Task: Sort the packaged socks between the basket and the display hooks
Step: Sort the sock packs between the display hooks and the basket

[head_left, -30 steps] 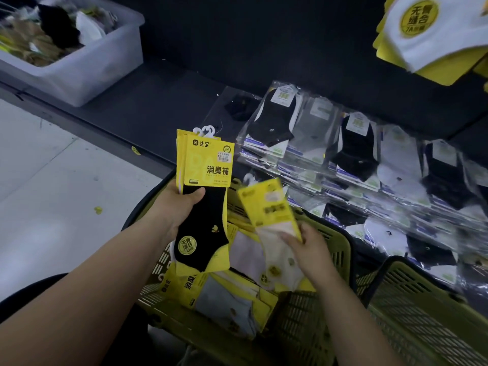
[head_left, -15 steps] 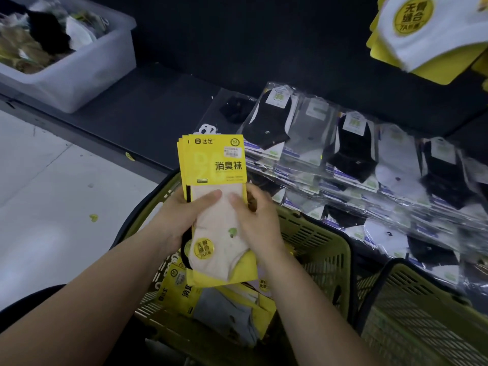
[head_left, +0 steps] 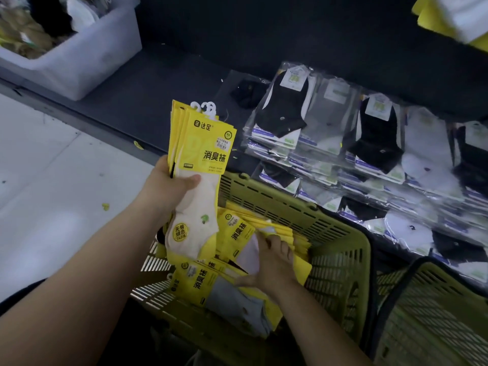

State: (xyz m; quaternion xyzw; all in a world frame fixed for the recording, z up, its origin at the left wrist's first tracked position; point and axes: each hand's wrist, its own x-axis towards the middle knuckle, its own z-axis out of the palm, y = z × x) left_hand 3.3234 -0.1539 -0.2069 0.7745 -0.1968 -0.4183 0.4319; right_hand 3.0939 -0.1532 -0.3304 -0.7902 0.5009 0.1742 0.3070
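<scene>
Sorting partway: one stack gathered, many packs left in the basket

The left hand point(head_left: 169, 191) grips a fanned stack of yellow sock packs point(head_left: 203, 154) at 10 o'clock, hangers up; the right hand point(head_left: 272, 265) reaches into the green basket point(head_left: 343, 249) at 6 o'clock, fingers laid on a loose pack point(head_left: 237, 233), grip not clear; the held stack likely awaits hanging; hung packs point(head_left: 454, 17) show at 1 o'clock.

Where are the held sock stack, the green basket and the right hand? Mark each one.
sock stack point(head_left: 200, 154), head view, yellow header card of the front pack.
green basket point(head_left: 340, 265), head view, its slotted right wall.
right hand point(head_left: 272, 262), head view, back of the hand.
</scene>
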